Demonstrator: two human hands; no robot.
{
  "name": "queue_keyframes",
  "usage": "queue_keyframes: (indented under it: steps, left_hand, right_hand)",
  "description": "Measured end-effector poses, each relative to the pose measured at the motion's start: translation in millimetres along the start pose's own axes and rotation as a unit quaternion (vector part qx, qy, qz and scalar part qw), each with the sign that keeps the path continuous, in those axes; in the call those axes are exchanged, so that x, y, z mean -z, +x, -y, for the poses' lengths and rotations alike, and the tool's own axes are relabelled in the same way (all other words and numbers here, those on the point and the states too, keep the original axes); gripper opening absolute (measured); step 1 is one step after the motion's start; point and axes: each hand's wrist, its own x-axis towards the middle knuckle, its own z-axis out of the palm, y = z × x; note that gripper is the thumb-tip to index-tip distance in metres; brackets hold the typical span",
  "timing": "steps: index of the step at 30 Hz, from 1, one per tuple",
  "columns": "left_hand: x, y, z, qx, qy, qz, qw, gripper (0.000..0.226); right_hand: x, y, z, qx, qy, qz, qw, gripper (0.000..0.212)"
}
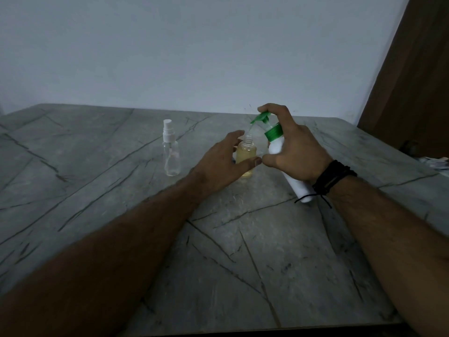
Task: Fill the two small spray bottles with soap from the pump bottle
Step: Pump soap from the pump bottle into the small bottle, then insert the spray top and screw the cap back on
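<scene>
Near the tabletop [243,251] centre, the left hand [226,164] grips the open, nearly full spray bottle [246,155]; the right hand [295,152] grips the tilted pump bottle [275,144], forefinger on its pump. Press gently, nozzle over the neck. The capped bottle [171,154] waits left, empty.

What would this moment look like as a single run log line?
step: filling | right hand: holds pump bottle tilted | left hand: holds open spray bottle | capped spray bottle: empty

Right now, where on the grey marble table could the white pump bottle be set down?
Bare table lies between the forearms, and left of the capped clear spray bottle. It is crowded where the left hand steadies the open soap-filled bottle beside the right hand holding the pump bottle.
</scene>
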Motion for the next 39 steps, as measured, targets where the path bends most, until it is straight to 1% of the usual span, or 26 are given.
queue_keyframes:
  steps: [2, 4, 6, 8, 10, 12, 13, 15, 21, 23, 24, 27, 30, 33, 35, 37, 39]
  left_hand:
    - [2, -2, -4, -0.014, 0.001, -0.030, 0.999, 0.082]
    - [5, -5, -9, -0.040, 0.003, -0.055, 0.998, 0.075]
    - [8, -8, -13, -0.069, 0.010, -0.071, 0.995, 0.062]
    - [12, -9, -15, -0.096, 0.032, -0.077, 0.992, 0.046]
    - [14, -9, -15, -0.109, 0.044, -0.082, 0.990, 0.038]
    - [15, -9, -14, -0.105, 0.052, -0.084, 0.989, 0.038]
    - [14, -8, -14, -0.104, 0.056, -0.085, 0.989, 0.039]
    - [13, -7, -13, -0.095, 0.056, -0.080, 0.991, 0.044]
    - [12, -7, -11, -0.054, 0.036, -0.053, 0.996, 0.061]
    - [13, -8, -11, -0.048, 0.020, -0.062, 0.997, 0.067]
    - [13, -9, -11, -0.048, 0.012, -0.076, 0.996, 0.067]
    - [15, -9, -10, -0.051, -0.011, -0.125, 0.991, 0.048]
    - [20, -7, -6, -0.030, 0.017, -0.151, 0.988, 0.031]
    - [23, -4, -1, 0.018, 0.051, -0.125, 0.991, 0.029]
    - [24, -4, 2, 0.053, 0.069, -0.080, 0.993, 0.030]
    - [25, -5, 4, 0.076, 0.091, -0.028, 0.992, 0.032]
    - [26, -4, 4, 0.085, 0.108, 0.005, 0.990, 0.035]
  right_hand:
    - [-1, 0, -1, 0.004, 0.004, -0.025, 1.000, 0.089]
    - [-3, 0, -5, 0.009, 0.004, -0.060, 0.998, 0.092]
    - [-6, 2, -12, -0.005, 0.005, -0.102, 0.995, 0.096]
    - [-8, 4, -18, -0.036, 0.001, -0.150, 0.988, 0.096]
    - [-10, 8, -23, -0.055, -0.016, -0.186, 0.981, 0.083]
    - [-12, 14, -29, -0.071, -0.023, -0.203, 0.976, 0.063]
    - [-12, 17, -32, -0.077, -0.018, -0.211, 0.974, 0.056]
    - [-14, 23, -38, -0.088, -0.001, -0.225, 0.970, 0.055]
    - [-21, 27, -52, -0.136, 0.004, -0.258, 0.957, 0.081]
    - [-23, 26, -52, -0.135, -0.008, -0.256, 0.957, 0.089]
    - [-24, 25, -52, -0.134, -0.019, -0.255, 0.957, 0.094]
    - [-26, 19, -52, -0.139, -0.047, -0.252, 0.956, 0.108]
    - [-28, 13, -50, -0.144, -0.041, -0.244, 0.958, 0.119]
    - [-26, 9, -44, -0.148, -0.030, -0.233, 0.961, 0.122]
    - [-22, 4, -38, -0.158, -0.033, -0.229, 0.960, 0.117]
    - [-16, -1, -31, -0.173, -0.055, -0.238, 0.954, 0.106]
    - [-5, -6, -20, -0.169, -0.100, -0.261, 0.945, 0.089]
